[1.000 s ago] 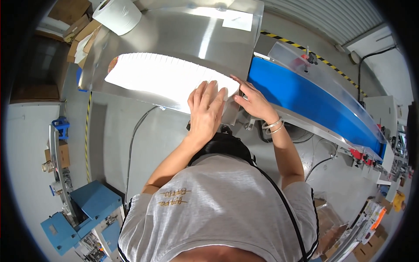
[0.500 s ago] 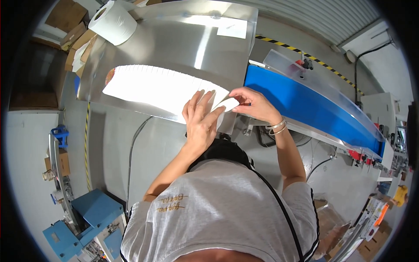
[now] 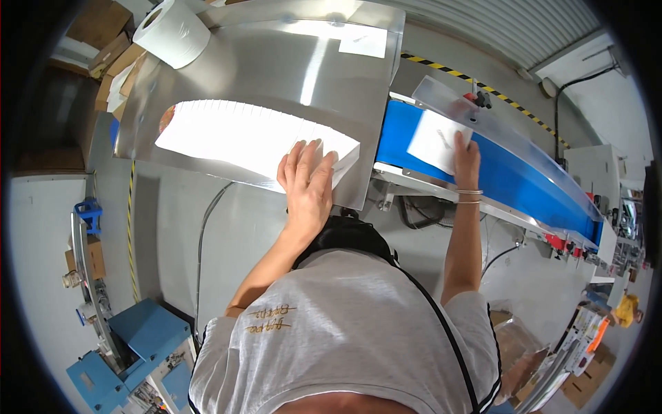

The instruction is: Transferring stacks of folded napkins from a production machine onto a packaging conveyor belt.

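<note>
Two hands split the work: the left hand (image 3: pixel 308 181) lies open on the sheet stack (image 3: pixel 241 134) on the steel table (image 3: pixel 276 62); the right hand (image 3: pixel 466 153) presses one thin, floppy sheet (image 3: pixel 434 140), probably light and best handled flat, onto the blue belt (image 3: pixel 510 179).

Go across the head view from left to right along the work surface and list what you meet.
Paper roll → row of white sheets → left hand → blue conveyor belt with the right hand pressing a single white sheet.
</note>
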